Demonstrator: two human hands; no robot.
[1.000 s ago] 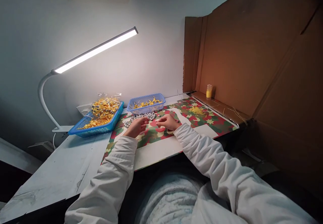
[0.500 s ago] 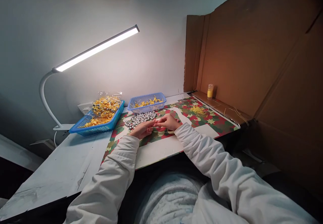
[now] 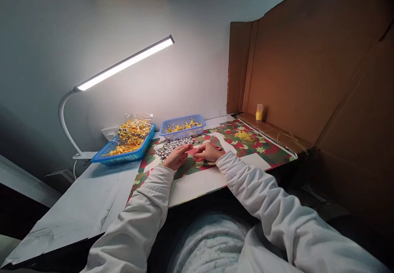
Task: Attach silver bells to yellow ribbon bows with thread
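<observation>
My left hand [image 3: 178,157] is over the patterned mat, just in front of a pile of shiny silver beads [image 3: 174,145]. Its fingers are bent toward the thumb in a pinch; anything between them is too small to make out. A narrow gap away, my right hand [image 3: 208,152] is closed, thumb and fingertips pressed together and pointing at the left. What it pinches, if anything, does not show. Behind the right knuckles, part of a small red object [image 3: 218,148] sticks out. The camouflage-and-star mat [image 3: 273,154] lies beneath both hands.
Behind the beads stands a light blue basket [image 3: 182,131] with yellow pieces. A bigger blue basket [image 3: 123,158] at left holds yellow strips and a clear bag. Yellow threads [image 3: 244,136] lie at right, near a small yellow bottle [image 3: 259,113]. A lamp [image 3: 126,63] overhangs the table; cardboard [image 3: 295,72] walls the right.
My hands, touching at the fingertips before, are now slightly apart. The left fingers have lifted and the right ones have drawn back. The whole view has shifted a little.
</observation>
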